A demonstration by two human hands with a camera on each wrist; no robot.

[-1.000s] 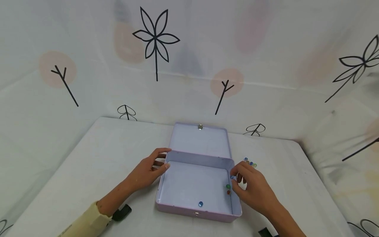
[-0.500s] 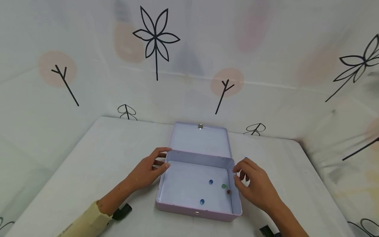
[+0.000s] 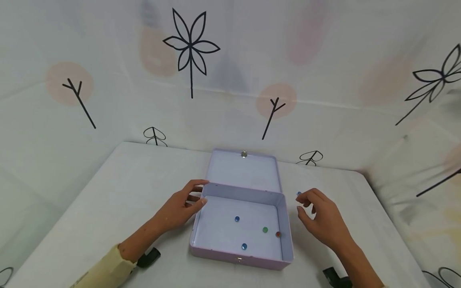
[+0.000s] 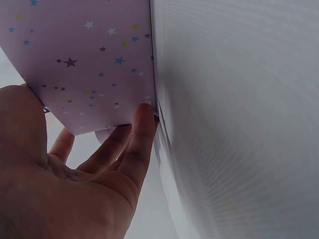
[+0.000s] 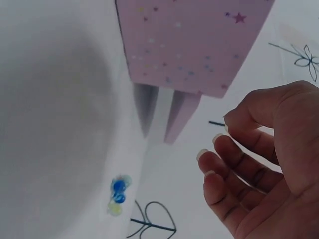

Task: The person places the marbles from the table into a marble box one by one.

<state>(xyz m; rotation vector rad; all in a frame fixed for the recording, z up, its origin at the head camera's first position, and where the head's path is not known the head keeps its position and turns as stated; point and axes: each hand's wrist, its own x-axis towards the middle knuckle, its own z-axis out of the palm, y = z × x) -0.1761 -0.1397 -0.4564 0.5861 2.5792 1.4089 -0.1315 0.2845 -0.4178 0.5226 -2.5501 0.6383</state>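
Note:
A lavender tin box, printed with stars outside, sits with its hinged lid laid back. Inside lie a dark blue marble, a green marble, a reddish-brown marble and a lighter blue marble. My left hand holds the box at its back left corner, thumb on the rim and fingers against the outer wall. To the right of the box hovers my right hand, fingers loosely bent around nothing. Close by its fingertips are several loose marbles; in the head view it hides most of them.
The white-covered table extends around the box. Behind it rises a white cloth backdrop with black plant drawings. Black straps are at both wrists.
My right hand let the dark blue marble go into the box, then moved right off the rim toward the loose marbles. Dark blue and green marbles rolled left. My left hand stayed put.

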